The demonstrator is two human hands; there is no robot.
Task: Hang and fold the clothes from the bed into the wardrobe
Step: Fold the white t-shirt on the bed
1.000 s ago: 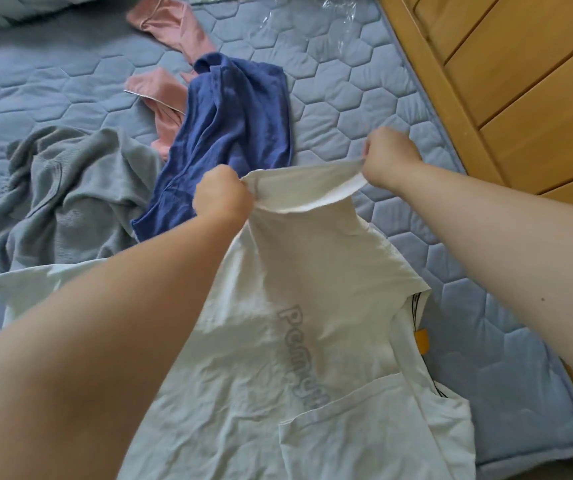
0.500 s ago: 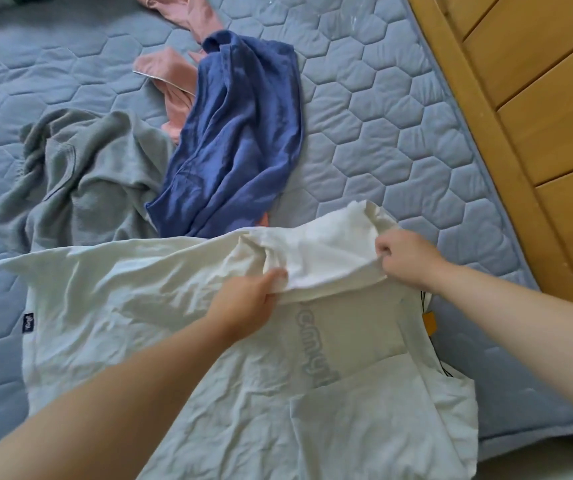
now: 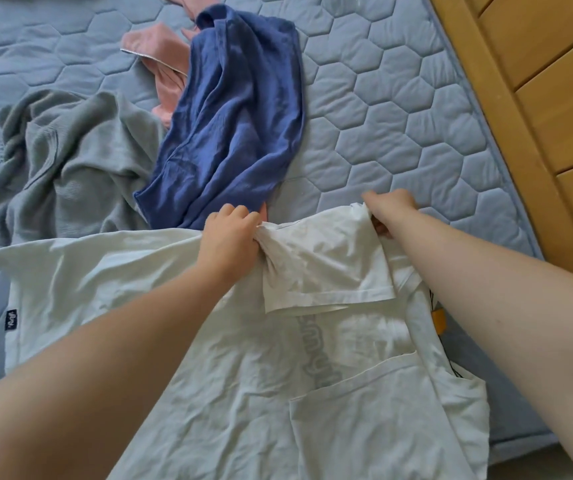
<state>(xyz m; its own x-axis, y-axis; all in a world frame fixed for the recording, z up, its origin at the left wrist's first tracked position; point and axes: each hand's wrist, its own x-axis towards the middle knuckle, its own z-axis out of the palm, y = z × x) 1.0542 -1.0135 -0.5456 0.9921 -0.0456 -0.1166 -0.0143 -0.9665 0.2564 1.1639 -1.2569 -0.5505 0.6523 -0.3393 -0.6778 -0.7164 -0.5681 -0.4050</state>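
Both hands have moved farther up the bed since a moment ago, and the short sleeve (image 3: 326, 265) they hold is now folded down over the chest of the white T-shirt with grey letters (image 3: 112, 271). That T-shirt lies spread flat on the near part of the blue-grey quilted bed (image 3: 399, 116).

The left hand (image 3: 229, 237) has its fingers curled tight round a bunch of white cloth at the top edge, near the middle. The right hand (image 3: 387, 211) holds the far right corner of the folded sleeve. Some of its fingers are tucked under the cloth, so I cannot see them all.

Just past the left hand lies a crumpled dark blue shirt (image 3: 236, 116), right at the T-shirt's top edge. A soft grey top (image 3: 70, 157) sits in a heap to its left. A pink piece of clothing (image 3: 160, 53) peeks out from under the blue one on the far side. Light wooden boards (image 3: 537, 81) run along the right of the bed.

I think the step is folding the T-shirt, and it has only just begun. One sleeve is in, and the left sleeve sticks out wide. The next move likely calls for letting go, pressing the fold flat, then bringing the left sleeve in the same way. The cloth looks thin and floppy, so it may wrinkle if pulled fast.
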